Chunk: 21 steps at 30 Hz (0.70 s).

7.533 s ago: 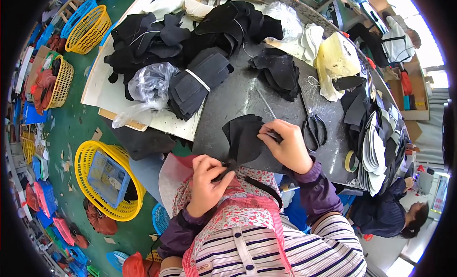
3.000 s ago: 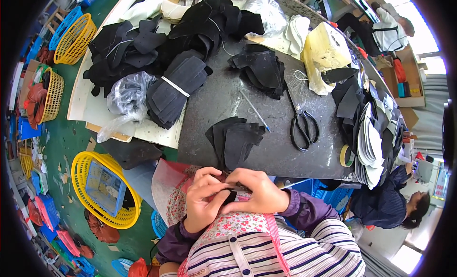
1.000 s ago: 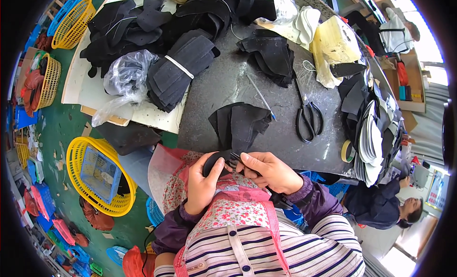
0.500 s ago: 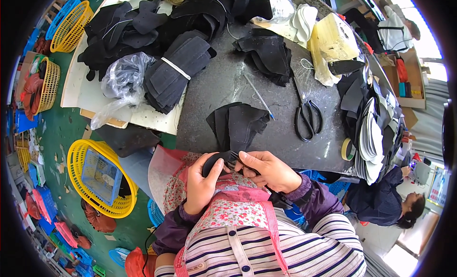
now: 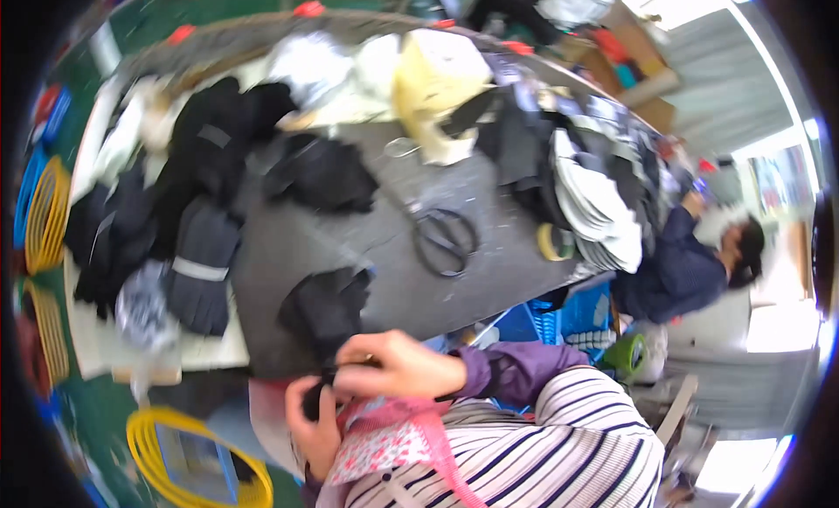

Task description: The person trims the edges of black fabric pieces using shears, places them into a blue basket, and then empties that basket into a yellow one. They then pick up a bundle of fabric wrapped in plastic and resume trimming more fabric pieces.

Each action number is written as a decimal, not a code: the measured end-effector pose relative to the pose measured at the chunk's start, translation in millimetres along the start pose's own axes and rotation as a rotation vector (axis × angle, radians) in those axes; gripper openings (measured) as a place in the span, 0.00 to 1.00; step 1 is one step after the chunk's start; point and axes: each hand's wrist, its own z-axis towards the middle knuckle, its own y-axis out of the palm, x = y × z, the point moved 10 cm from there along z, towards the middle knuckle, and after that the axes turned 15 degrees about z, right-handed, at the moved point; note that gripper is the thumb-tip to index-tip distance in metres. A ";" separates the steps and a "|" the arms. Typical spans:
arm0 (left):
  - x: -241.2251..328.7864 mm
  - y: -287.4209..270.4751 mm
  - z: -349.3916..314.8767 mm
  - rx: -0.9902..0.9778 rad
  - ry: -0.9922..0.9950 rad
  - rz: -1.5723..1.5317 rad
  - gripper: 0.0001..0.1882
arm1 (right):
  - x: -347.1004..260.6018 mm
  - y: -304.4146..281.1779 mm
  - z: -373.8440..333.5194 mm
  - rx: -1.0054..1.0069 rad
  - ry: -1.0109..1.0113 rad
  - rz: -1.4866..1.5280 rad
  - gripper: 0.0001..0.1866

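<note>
Black fabric piece [image 5: 316,394] pinched between both hands at the near edge of the surface [image 5: 489,272], close against the chest. Right hand [image 5: 393,368] curled over the top, grip clenched on the piece with fingers folded down; left hand [image 5: 313,425] underneath, cupping and grasping the same piece from below. Just beyond, touching or nearly touching the held piece — blurred, cannot tell which — a small stack of black cut pieces [image 5: 328,303] lying flat near the edge. Further out, black-handled scissors [image 5: 444,239] resting apart from the hands, blades pointing away. Left of those, a banded bundle of dark pieces [image 5: 199,276] beside a clear plastic bag [image 5: 140,307] on a pale board [image 5: 210,351]. Heaps of black fabric [image 5: 218,132] at the far left, a yellowish bag [image 5: 437,93] at the far side, a fan of white and dark soles [image 5: 594,207] to the right with a roll of tape [image 5: 551,241] beside it. Yellow basket [image 5: 188,456] on the floor below — another person in dark blue [image 5: 682,263] seated at the right.
</note>
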 end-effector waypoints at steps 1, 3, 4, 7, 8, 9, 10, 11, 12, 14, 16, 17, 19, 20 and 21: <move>-1.7 -5.0 -6.6 0.033 0.020 -0.017 0.07 | -16.6 0.7 -1.5 0.036 -0.163 -0.124 0.14; 0.2 -5.1 -9.7 0.043 0.065 -0.042 0.07 | -34.5 -0.4 -7.5 0.100 -0.340 -0.266 0.14; -0.8 0.6 -10.7 -0.022 0.041 -0.132 0.07 | -30.7 12.8 -7.6 -0.012 -0.339 -0.269 0.14; -19.1 7.7 -17.9 -0.155 -0.009 -0.301 0.08 | -28.5 35.5 -7.3 -0.236 -0.337 -0.273 0.13; -43.9 6.0 -18.8 -0.198 0.002 -0.263 0.07 | -42.5 38.0 -10.1 -0.270 -0.429 -0.201 0.12; -61.7 4.2 -17.1 -0.236 0.010 -0.224 0.07 | -56.6 41.0 -13.5 -0.309 -0.519 -0.128 0.11; -79.3 3.8 -15.4 -0.276 0.019 -0.185 0.06 | -69.8 41.0 -18.2 -0.347 -0.608 -0.055 0.11; -68.1 1.5 -8.1 -0.271 0.024 -0.188 0.06 | -73.8 40.6 -15.8 -0.352 -0.611 -0.060 0.11; -46.6 6.5 -3.2 -0.357 0.151 -0.018 0.06 | -67.2 26.7 -1.8 -0.249 -0.450 0.020 0.10; -7.9 21.3 -3.3 -0.525 0.400 0.331 0.07 | -61.5 6.3 15.3 -0.143 -0.289 0.097 0.08; 3.7 14.2 3.6 -0.477 0.299 0.225 0.07 | -58.7 -31.5 30.8 0.126 -0.276 0.107 0.08; 3.9 9.1 7.8 -0.428 0.196 0.121 0.07 | -50.1 -37.5 36.4 0.129 -0.277 0.105 0.08; 1.0 7.7 9.6 -0.372 0.095 0.018 0.08 | -40.8 -57.4 42.1 0.286 -0.390 -0.342 0.10; -5.5 10.1 11.5 -0.325 0.027 -0.148 0.08 | -36.1 -61.9 41.7 0.363 -0.442 -0.568 0.10; -14.2 13.9 14.1 -0.277 -0.040 -0.315 0.08 | -30.5 -61.2 43.1 0.362 -0.443 -0.571 0.10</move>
